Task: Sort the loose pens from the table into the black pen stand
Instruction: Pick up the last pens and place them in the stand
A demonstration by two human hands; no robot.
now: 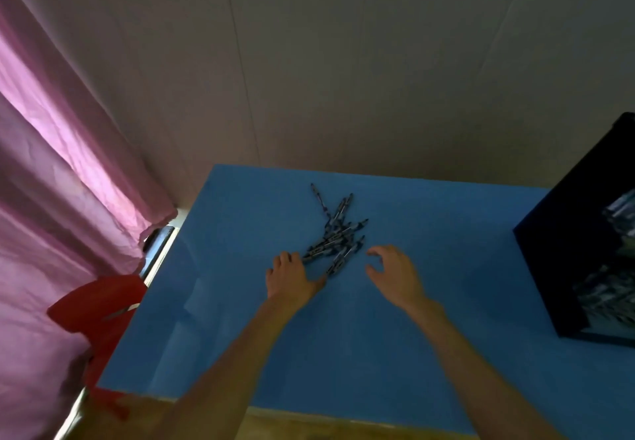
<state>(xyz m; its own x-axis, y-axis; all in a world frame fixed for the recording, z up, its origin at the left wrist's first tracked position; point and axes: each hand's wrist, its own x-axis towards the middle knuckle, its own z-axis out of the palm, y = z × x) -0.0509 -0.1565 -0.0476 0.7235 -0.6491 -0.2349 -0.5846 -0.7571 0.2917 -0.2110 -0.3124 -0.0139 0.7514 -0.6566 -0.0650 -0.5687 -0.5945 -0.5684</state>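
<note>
From my remote feed: two bare forearms, uncovered from the bottom of the picture to the wrists, with no sleeve, cuff or glove on either. I see the bare left hand [292, 276] and bare right hand [395, 273] carrying no ring, watch, strap or marking that the dim, soft picture lets me make out.
</note>
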